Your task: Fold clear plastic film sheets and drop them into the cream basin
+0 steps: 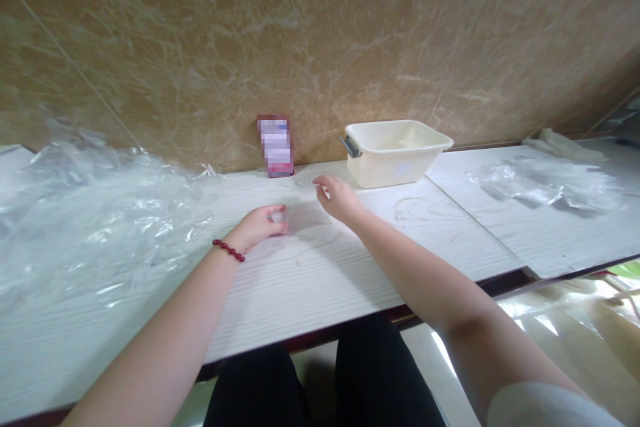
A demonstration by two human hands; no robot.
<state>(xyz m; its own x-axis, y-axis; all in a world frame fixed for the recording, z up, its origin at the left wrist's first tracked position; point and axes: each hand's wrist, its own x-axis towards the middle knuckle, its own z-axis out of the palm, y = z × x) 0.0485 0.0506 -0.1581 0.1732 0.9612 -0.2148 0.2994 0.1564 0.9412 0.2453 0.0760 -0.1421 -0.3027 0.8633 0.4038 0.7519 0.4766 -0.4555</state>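
Over the white wood-grain table, my left hand (pixel 260 223), with a dark red bead bracelet at its wrist, has thumb and fingers closed around a clear piece of plastic. From there a see-through plastic bag (pixel 307 215) seems to stretch toward the right, faint against the tabletop. My right hand (pixel 339 199) is at the other end of it, fingertips curled together in a pinch. Whether that pinch has the film's edge in it is too blurred to tell. Just beyond the right hand stands a cream plastic bin (pixel 387 170) with a grey handle.
A large heap of clear plastic bags (pixel 115 220) covers the left of the table (pixel 310 287). A phone (pixel 277 147) with a blurred screen leans on the brown marble wall (pixel 300 47). More clear bags (pixel 555 183) lie at right, past a table seam.
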